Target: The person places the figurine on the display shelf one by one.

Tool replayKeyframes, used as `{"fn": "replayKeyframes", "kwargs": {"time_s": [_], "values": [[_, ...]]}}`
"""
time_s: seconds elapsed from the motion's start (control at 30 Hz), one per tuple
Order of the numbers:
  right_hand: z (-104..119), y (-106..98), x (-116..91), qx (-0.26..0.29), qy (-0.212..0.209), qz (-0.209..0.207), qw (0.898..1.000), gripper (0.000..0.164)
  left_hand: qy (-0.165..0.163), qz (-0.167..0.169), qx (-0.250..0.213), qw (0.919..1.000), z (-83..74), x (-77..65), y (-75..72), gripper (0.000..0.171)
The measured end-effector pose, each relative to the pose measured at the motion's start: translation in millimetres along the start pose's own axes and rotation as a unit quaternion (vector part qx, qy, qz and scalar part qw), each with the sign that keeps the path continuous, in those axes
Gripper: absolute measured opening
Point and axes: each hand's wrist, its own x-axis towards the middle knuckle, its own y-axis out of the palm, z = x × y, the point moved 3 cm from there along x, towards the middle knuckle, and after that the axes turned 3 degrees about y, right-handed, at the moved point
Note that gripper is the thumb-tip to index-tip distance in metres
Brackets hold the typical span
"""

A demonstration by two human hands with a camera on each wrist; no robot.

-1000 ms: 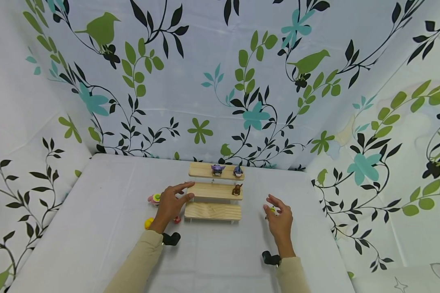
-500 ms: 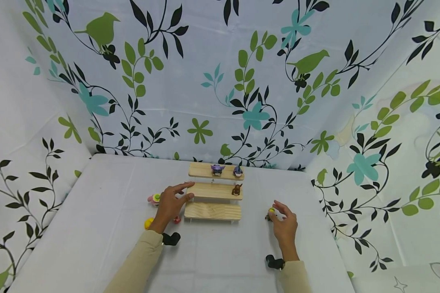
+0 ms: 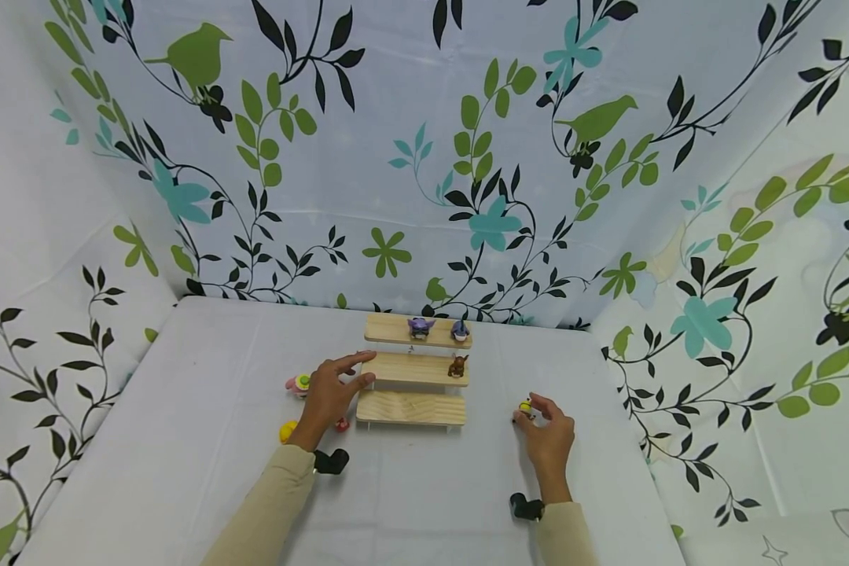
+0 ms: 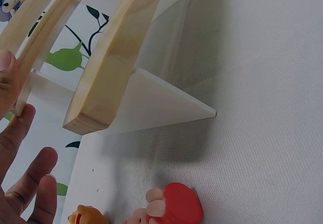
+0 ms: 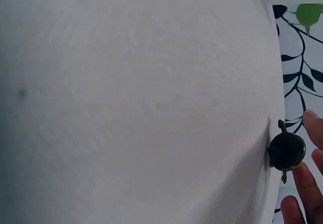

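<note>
My left hand (image 3: pixel 328 393) steadies a three-tier wooden display shelf (image 3: pixel 413 369), gripping the left end of its middle board between thumb and finger. In the left wrist view, the lowest board (image 4: pixel 116 57) rests on a clear side support. To the right of the shelf, my right hand (image 3: pixel 550 440) pinches a small yellow-topped toy figurine (image 3: pixel 526 408) on the table. Seen in the right wrist view, that figurine (image 5: pixel 286 151) is dark and round with small arms; my fingers partly cover its far side. A brown figurine (image 3: pixel 457 366) sits on the middle board.
Two purple-blue figurines, one winged-looking (image 3: pixel 420 327) and one smaller (image 3: pixel 460 330), stand on the top board. Left of the shelf lie a pink-and-green toy (image 3: pixel 299 384), a yellow toy (image 3: pixel 287 431) and a red toy (image 3: pixel 342 424). A patterned cloth (image 3: pixel 304 157) hangs behind the white table (image 3: pixel 410 503).
My right hand first drew slightly right and down, then closed thumb and finger around the yellow-topped figurine. My left hand has stayed on the shelf.
</note>
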Motion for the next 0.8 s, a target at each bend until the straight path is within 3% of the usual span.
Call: {"fn": "replayKeyframes", "kwargs": {"time_s": [0.27,0.47,0.8], "values": [[1,7,-3,-0.063,0.017,0.005,0.998,0.045,-0.002,0.001,0.0,1.0,0.1,-0.6,-0.7,0.043],[4,9,0,-0.1,-0.002,0.003,0.995,0.047,0.001,0.001,-0.004,1.0,1.4,0.1,-0.6,0.043],[4,14,5,-0.1,-0.005,-0.001,0.995,0.037,0.007,-0.001,-0.005,1.0,0.4,-0.3,-0.5,0.046]]}}
